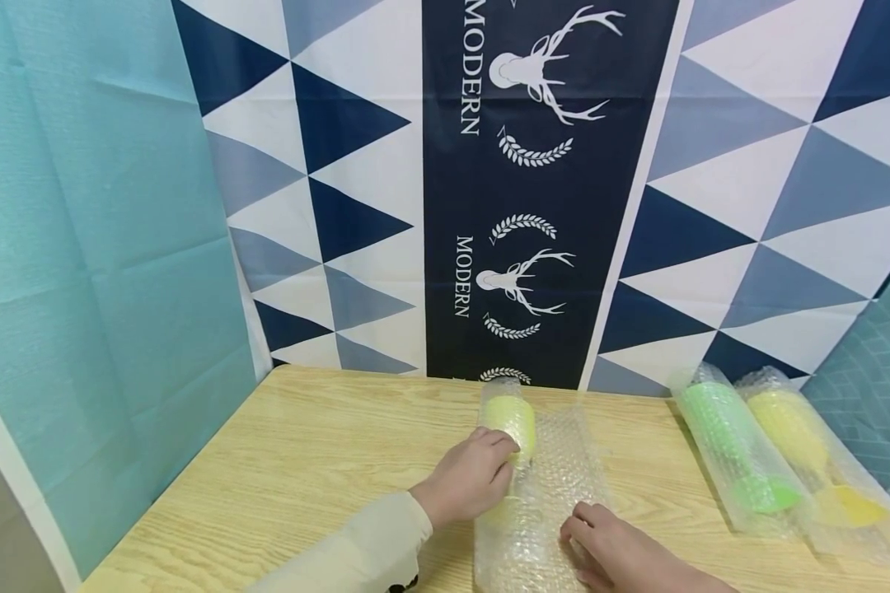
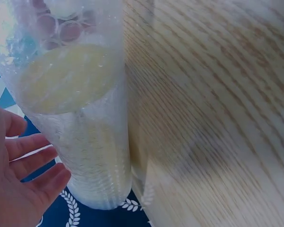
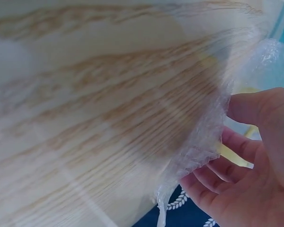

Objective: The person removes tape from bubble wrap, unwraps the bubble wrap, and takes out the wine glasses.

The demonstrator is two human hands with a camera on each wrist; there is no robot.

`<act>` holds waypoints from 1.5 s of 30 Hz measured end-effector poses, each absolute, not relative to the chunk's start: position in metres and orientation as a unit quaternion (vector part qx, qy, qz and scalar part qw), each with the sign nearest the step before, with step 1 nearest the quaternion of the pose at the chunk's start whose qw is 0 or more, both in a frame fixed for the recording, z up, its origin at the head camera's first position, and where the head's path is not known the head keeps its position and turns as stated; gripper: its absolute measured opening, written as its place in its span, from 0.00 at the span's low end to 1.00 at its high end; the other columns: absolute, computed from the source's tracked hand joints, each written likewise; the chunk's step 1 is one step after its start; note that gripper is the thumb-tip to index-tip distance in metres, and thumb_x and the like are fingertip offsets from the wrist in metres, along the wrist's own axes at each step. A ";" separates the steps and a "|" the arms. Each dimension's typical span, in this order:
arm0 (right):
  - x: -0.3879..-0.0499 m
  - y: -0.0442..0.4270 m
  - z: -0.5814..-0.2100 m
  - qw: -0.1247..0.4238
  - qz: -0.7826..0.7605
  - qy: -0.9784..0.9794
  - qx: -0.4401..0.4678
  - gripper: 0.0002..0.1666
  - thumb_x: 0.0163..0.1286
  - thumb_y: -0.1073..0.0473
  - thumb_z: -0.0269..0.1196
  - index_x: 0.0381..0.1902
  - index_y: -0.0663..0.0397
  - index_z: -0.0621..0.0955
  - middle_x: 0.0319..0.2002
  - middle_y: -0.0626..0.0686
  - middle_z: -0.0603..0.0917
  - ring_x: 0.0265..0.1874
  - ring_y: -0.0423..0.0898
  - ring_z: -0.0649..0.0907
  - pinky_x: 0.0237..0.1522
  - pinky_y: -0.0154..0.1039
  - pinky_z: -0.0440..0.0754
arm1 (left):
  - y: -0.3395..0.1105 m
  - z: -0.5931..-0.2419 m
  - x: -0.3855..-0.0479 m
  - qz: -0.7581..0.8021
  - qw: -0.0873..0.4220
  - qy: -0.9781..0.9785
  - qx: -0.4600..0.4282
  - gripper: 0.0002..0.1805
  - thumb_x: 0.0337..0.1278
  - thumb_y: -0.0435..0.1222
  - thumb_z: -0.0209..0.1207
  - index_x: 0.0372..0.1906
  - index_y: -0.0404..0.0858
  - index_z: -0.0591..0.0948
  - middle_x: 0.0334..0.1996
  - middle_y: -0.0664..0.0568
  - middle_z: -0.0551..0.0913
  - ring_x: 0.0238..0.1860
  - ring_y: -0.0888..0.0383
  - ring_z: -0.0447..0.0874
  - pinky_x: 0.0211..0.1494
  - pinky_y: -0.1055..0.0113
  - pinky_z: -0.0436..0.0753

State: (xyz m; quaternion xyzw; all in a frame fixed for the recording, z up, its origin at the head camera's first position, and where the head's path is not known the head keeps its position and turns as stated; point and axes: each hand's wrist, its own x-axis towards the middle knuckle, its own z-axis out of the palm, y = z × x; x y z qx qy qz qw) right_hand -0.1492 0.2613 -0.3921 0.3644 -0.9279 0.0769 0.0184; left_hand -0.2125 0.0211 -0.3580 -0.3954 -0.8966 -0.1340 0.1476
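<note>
A pale yellow goblet lies on its side, rolled in clear bubble wrap, its round foot showing through the layers in the left wrist view. My left hand rests over the goblet's middle. Seen from the left wrist, the fingers are loosely bent against the wrapped side and do not close round it. On the right, my right hand holds the loose edge of the bubble wrap, thumb on one face and fingers on the other.
At the right of the wooden table lie a green goblet and another yellow goblet, both in bubble wrap. A patterned cloth hangs behind the table, and a teal cloth hangs at the left.
</note>
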 end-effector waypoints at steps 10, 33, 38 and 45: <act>-0.149 0.262 -0.392 0.011 0.082 -0.928 0.363 0.15 0.58 0.58 0.69 0.42 0.44 0.78 0.36 0.39 0.73 0.31 0.28 0.66 0.30 0.26 0.73 | 0.021 -0.355 -0.212 -0.128 0.108 -0.929 -0.331 0.25 0.63 0.55 0.54 0.52 0.40 0.78 0.52 0.53 0.81 0.55 0.57 0.78 0.56 0.68 0.80; -0.150 0.259 -0.389 -0.038 0.090 -0.942 0.322 0.14 0.59 0.57 0.68 0.43 0.43 0.79 0.38 0.38 0.74 0.31 0.29 0.66 0.31 0.28 0.74 | -0.008 -0.356 -0.216 -0.164 0.090 -0.906 -0.380 0.17 0.64 0.45 0.56 0.53 0.43 0.81 0.60 0.51 0.78 0.62 0.57 0.74 0.65 0.66 0.76; -0.149 0.259 -0.389 -0.038 0.093 -0.942 0.321 0.14 0.59 0.57 0.68 0.42 0.43 0.78 0.38 0.38 0.74 0.31 0.28 0.66 0.32 0.28 0.75 | -0.014 -0.360 -0.217 -0.175 0.089 -0.903 -0.381 0.18 0.69 0.45 0.51 0.54 0.40 0.81 0.60 0.49 0.78 0.62 0.56 0.75 0.66 0.64 0.75; -0.149 0.259 -0.389 -0.038 0.097 -0.941 0.323 0.14 0.59 0.58 0.68 0.43 0.42 0.78 0.38 0.38 0.74 0.32 0.28 0.67 0.32 0.28 0.75 | -0.027 -0.365 -0.218 -0.172 0.088 -0.911 -0.365 0.21 0.68 0.48 0.51 0.56 0.40 0.78 0.61 0.48 0.77 0.64 0.54 0.73 0.66 0.62 0.75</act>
